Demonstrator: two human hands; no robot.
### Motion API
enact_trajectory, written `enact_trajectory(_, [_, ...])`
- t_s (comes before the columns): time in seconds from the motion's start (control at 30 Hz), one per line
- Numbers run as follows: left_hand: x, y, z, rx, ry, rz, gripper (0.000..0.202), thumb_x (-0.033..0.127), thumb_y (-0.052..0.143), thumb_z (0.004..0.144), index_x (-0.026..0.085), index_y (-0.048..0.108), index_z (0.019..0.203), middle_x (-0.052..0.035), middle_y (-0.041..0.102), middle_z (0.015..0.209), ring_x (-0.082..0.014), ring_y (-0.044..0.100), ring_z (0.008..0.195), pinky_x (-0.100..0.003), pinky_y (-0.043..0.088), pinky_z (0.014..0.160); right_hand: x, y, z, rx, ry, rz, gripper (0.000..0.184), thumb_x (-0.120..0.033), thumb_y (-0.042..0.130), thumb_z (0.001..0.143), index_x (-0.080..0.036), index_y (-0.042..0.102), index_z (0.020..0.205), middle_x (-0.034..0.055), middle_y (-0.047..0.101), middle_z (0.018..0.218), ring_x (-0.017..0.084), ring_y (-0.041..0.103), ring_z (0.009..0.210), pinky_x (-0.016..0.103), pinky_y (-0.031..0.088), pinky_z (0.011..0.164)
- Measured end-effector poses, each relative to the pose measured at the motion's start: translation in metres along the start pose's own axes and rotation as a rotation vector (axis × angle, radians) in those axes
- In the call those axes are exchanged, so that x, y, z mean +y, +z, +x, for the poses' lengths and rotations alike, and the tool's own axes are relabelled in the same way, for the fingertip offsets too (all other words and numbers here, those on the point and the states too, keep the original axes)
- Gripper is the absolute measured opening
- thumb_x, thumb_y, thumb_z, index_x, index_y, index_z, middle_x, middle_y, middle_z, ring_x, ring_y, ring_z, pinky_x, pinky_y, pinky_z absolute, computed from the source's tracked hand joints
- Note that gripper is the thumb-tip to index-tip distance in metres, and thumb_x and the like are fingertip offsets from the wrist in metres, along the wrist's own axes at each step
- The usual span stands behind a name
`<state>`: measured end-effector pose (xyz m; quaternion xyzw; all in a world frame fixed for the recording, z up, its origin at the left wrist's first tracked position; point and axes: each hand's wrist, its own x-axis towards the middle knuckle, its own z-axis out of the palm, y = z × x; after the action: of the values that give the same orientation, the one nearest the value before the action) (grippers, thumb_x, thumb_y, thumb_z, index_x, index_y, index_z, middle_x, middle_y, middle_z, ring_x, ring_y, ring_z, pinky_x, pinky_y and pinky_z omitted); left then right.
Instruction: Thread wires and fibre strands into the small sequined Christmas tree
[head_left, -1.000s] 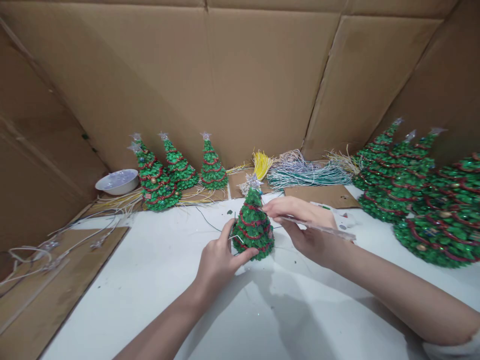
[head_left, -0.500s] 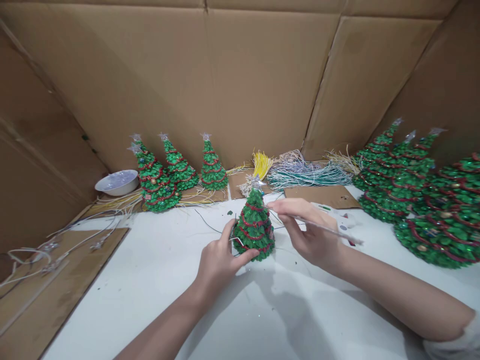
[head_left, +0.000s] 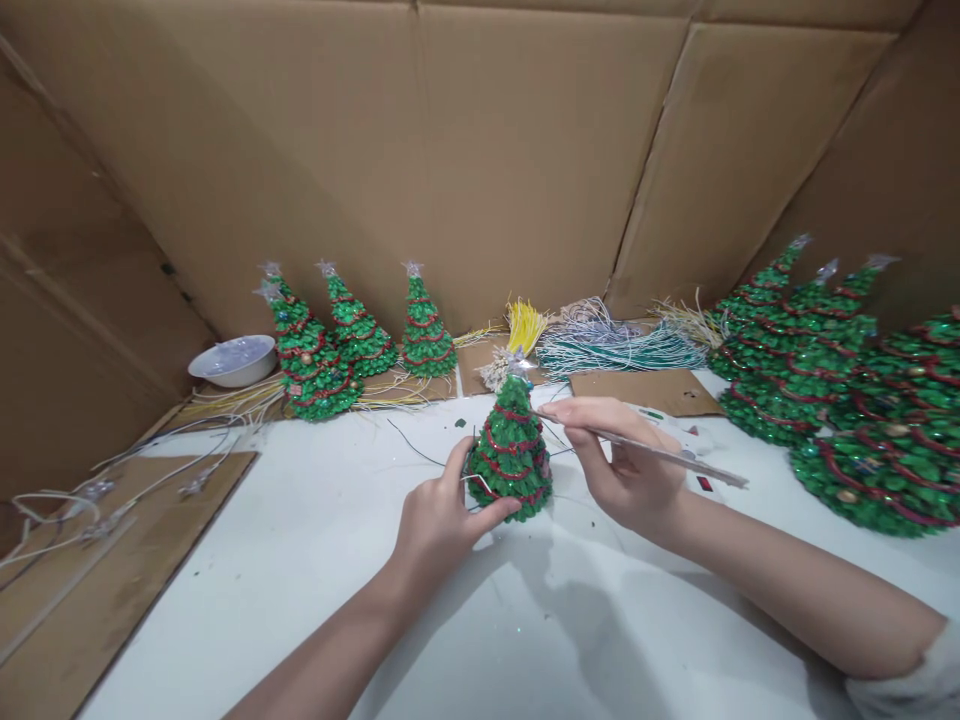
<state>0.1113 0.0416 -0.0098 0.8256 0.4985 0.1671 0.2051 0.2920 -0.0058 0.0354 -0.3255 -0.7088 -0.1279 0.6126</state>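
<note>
A small green Christmas tree [head_left: 512, 455] with red garland and a clear star on top stands upright on the white table [head_left: 315, 560]. My left hand [head_left: 446, 505] grips its lower left side, thumb across the front near the base. A short white wire pokes out beside those fingers. To the right of the tree, my right hand [head_left: 626, 460] pinches a thin greyish stick [head_left: 675, 458] like a pen. Its tip meets the tree's upper right side, though whether it touches I cannot tell.
More decorated trees stand at back left [head_left: 311, 360] and right [head_left: 892, 450]. A white bowl [head_left: 234, 362] sits far left. Bundles of teal wire [head_left: 622, 350] and yellow wire [head_left: 525, 322] lie behind. A cardboard sheet [head_left: 142, 560] with clear stars is at left; cardboard walls [head_left: 525, 150] enclose the table.
Almost everything is as before. My right hand has shifted very slightly right with the stick, while my left hand keeps its grip on the tree. The view moved a little.
</note>
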Motion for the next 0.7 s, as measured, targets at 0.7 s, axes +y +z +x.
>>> enact_trajectory(0.7, [0.002,-0.001,-0.001,-0.011,-0.015,-0.005,0.077,0.067,0.051,0.066,0.022,0.037,0.126,0.0072,0.047,0.049,-0.0169,0.053,0.048,-0.023,0.031,0.05,0.004,-0.005,-0.007,-0.18,-0.185,-0.12,0.03,-0.003,0.051,0.079,-0.011,0.053,0.107,0.0136,0.065,0.094,0.018,0.061,0.094,0.031,0.054,0.078])
